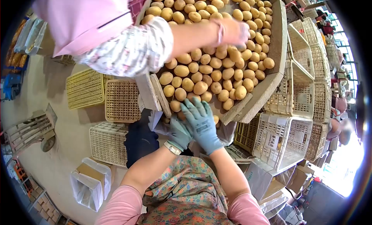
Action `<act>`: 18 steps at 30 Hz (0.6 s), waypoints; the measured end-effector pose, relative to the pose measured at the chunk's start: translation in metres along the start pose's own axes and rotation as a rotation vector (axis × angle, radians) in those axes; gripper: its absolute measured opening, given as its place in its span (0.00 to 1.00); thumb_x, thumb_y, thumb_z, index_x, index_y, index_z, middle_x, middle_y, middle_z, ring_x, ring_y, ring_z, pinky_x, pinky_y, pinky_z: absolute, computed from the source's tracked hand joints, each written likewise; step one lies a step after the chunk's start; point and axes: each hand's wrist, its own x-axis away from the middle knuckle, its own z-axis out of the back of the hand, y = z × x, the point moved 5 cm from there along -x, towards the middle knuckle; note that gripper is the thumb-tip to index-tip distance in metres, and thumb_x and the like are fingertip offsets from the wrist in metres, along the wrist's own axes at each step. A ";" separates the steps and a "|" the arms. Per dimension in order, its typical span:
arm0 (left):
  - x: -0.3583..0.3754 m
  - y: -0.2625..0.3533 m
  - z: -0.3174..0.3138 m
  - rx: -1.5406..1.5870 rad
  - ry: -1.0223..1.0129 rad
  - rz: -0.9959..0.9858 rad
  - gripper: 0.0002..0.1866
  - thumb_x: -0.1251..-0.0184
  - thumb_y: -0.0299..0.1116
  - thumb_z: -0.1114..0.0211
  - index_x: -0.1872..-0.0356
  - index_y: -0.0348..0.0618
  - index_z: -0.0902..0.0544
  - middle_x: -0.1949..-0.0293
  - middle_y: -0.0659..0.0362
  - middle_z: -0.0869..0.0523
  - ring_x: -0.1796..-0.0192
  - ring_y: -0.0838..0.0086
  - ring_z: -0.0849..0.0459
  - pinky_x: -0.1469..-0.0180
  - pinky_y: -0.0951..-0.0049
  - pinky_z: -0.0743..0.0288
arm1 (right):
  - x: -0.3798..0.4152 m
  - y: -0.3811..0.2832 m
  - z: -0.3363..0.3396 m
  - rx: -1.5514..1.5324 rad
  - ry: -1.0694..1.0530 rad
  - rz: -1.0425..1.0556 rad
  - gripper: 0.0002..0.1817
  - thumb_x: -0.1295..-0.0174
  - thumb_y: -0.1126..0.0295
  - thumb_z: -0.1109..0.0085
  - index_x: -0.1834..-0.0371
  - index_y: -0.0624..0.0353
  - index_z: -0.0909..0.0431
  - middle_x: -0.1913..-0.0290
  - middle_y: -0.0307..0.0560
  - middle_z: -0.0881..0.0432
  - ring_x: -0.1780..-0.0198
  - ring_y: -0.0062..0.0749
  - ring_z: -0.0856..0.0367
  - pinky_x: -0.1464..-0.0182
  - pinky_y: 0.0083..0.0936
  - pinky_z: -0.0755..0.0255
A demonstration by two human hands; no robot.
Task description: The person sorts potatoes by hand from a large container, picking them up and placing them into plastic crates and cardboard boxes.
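Here, both gloved hands meet at the tray's [248, 103] near edge. Right hand [201, 122] fingers lie extended, released, over the potatoes [200, 87]. Left hand [179, 132] fingers curl beneath; grip indeterminate.

Small, round, yellow-brown potatoes [217, 62], smooth-skinned, heaped loose in a shallow wooden tray [277, 46] tilted toward the near edge. Thickest at the far end, thinning to a few [175, 105] at the low near lip, just beside gloved fingers.
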 end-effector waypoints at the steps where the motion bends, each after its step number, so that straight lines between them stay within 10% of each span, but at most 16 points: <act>1: 0.000 0.000 -0.004 -0.387 0.119 -0.111 0.35 0.21 0.60 0.50 0.24 0.46 0.29 0.26 0.52 0.24 0.25 0.57 0.25 0.21 0.56 0.33 | 0.015 0.013 -0.006 0.082 -0.076 0.028 0.22 0.36 0.66 0.34 0.38 0.50 0.17 0.29 0.44 0.21 0.24 0.49 0.29 0.22 0.53 0.37; 2: 0.002 0.000 -0.006 -0.780 0.283 -0.173 0.33 0.20 0.58 0.49 0.25 0.46 0.28 0.28 0.52 0.22 0.26 0.57 0.23 0.21 0.56 0.32 | 0.015 0.014 0.014 0.056 -0.091 0.010 0.21 0.35 0.68 0.33 0.38 0.50 0.16 0.31 0.44 0.19 0.26 0.48 0.26 0.24 0.49 0.33; 8: 0.002 0.004 -0.005 -0.662 0.280 -0.154 0.31 0.17 0.56 0.55 0.23 0.52 0.31 0.20 0.52 0.32 0.18 0.57 0.35 0.19 0.39 0.45 | -0.025 0.053 0.054 0.099 0.257 -0.199 0.21 0.34 0.73 0.34 0.37 0.49 0.15 0.39 0.42 0.13 0.44 0.43 0.16 0.39 0.39 0.22; 18: -0.001 -0.004 -0.011 -0.528 0.314 -0.046 0.39 0.21 0.64 0.53 0.15 0.60 0.41 0.15 0.53 0.41 0.14 0.46 0.46 0.18 0.25 0.55 | -0.075 0.098 -0.009 0.566 -0.364 -0.352 0.11 0.34 0.68 0.38 0.50 0.47 0.15 0.50 0.40 0.14 0.50 0.39 0.13 0.55 0.38 0.22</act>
